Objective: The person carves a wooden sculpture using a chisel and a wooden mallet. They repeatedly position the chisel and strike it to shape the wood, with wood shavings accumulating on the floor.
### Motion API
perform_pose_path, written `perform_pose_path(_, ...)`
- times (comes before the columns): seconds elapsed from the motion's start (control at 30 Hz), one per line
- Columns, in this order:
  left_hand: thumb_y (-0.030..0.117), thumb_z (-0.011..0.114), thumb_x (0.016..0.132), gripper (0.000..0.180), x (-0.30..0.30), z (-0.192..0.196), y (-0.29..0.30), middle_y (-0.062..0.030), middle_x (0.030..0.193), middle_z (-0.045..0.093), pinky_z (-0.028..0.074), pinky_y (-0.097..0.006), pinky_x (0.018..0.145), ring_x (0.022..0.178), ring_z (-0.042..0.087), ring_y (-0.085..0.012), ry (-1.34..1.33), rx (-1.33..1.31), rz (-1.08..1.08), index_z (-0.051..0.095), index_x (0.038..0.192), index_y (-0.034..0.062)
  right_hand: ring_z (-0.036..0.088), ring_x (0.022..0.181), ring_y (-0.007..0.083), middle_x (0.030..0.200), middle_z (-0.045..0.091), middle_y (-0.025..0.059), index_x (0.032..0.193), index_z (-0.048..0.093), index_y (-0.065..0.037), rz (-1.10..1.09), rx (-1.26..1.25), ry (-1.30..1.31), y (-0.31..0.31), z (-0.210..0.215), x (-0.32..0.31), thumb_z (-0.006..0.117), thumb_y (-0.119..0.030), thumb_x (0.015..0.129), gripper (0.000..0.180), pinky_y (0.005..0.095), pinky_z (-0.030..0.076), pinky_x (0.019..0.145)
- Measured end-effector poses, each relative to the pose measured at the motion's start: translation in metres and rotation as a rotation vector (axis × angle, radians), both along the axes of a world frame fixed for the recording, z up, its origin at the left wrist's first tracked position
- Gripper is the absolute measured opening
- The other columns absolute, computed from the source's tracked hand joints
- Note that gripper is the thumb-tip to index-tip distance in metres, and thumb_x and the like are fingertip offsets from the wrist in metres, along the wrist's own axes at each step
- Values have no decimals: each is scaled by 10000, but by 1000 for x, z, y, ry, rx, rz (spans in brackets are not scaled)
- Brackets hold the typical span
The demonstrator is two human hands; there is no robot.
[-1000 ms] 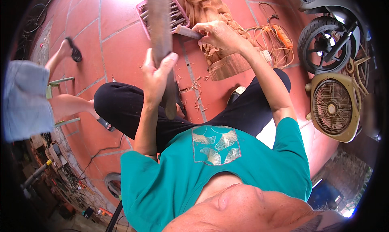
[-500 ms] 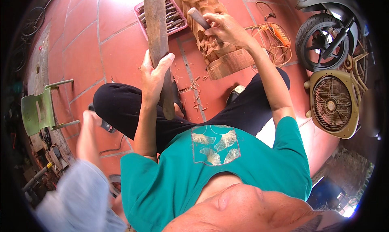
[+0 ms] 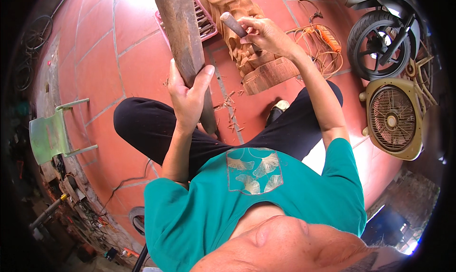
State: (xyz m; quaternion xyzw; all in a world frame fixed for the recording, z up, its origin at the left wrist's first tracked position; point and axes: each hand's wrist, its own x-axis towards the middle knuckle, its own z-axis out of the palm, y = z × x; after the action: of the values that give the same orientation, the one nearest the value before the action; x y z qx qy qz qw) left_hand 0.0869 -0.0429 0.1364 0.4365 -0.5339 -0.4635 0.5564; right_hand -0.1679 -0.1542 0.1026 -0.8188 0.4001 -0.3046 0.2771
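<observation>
My left hand (image 3: 187,98) is closed around a long, flat wooden bat (image 3: 179,27), which it holds raised and slanting up and away from me. In my right hand (image 3: 267,37) is a chisel (image 3: 232,24) with a round wooden handle, gripped between thumb and fingers. The chisel's lower end meets the lower part of a brown wood carving (image 3: 268,77), which lies on the floor in front of me. Exactly where its edge touches is hidden. The bat stays apart from the chisel handle, to its left.
Behind the bat, a pink tray (image 3: 161,28) contains several tools. Wood chips (image 3: 229,103) litter the red tiles between my legs. An orange power strip (image 3: 327,38) with tangled cords, a motorbike wheel (image 3: 379,44) and a box fan (image 3: 393,120) are at right; a green chair (image 3: 50,136) stands left.
The bat has risen toward the camera and tilted further left with my left hand. My right hand and the chisel stay nearly in place. Another person at the lower left has left the view.
</observation>
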Motion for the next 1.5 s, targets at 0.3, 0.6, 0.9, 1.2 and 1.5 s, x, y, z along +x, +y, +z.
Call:
perform_pose_path(0.3, 140, 706, 931, 246, 6, 13, -2, -6, 796, 576, 458, -260, 579, 647, 537, -69, -246, 211, -148, 565, 1099, 28, 719, 811, 282, 877, 734, 107, 1133, 622, -90, -21, 64, 27, 4, 6, 0, 732, -45, 854, 303, 408, 535, 721)
perform_pose_path(0.6, 188, 691, 956, 282, 4, 8, -5, -4, 812, 596, 457, -242, 577, 637, 528, -82, -662, -24, -121, 561, 1137, 15, 674, 792, 192, 877, 671, 92, 1232, 610, -84, 52, 59, 32, 10, 10, 2, 750, -64, 854, 403, 350, 533, 719)
perform_pose_path(0.9, 166, 669, 952, 236, 14, 25, -11, 2, 761, 545, 434, -234, 499, 570, 526, -66, -184, 169, -191, 565, 1114, 29, 653, 755, 159, 824, 675, 75, 1254, 583, -51, -112, 184, -136, 12, 10, -27, 713, -57, 903, 375, 345, 513, 695)
perform_pose_path(1.2, 196, 741, 921, 392, -2, 67, -22, -21, 816, 607, 474, -252, 541, 632, 571, -79, -180, 108, -268, 553, 1213, 14, 674, 825, 238, 949, 672, 131, 1258, 573, -50, -72, 103, -106, 16, 5, -31, 709, -30, 893, 390, 383, 521, 745)
perform_pose_path(1.5, 368, 757, 896, 576, -8, 68, -61, -204, 1026, 706, 522, -407, 861, 973, 687, -287, -744, 48, -474, 527, 1277, 2, 659, 952, 275, 1025, 623, 156, 1240, 559, -53, -69, 80, -56, 20, -4, -31, 688, -10, 900, 367, 405, 526, 807)
